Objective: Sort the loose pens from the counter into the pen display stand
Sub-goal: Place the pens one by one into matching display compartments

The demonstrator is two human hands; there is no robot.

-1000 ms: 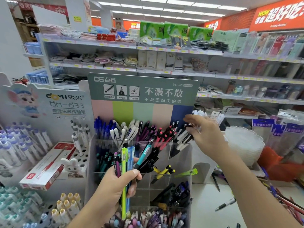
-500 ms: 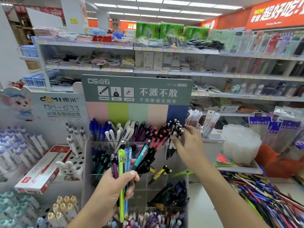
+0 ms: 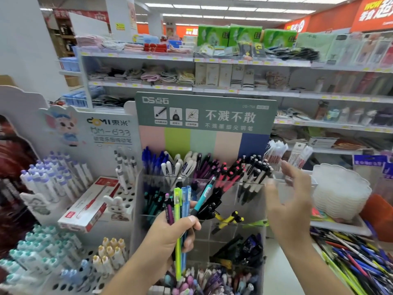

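While in left hand (image 3: pixel 168 237), six pens (image 3: pixel 178 201)

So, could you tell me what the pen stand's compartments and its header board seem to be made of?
Compartments: probably clear glossy acrylic, since pens show through the walls. Header board: likely matte printed card or thin plastic; flat, no glare.

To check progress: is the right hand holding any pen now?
No, the right hand is open with spread fingers; only the left hand grips pens.
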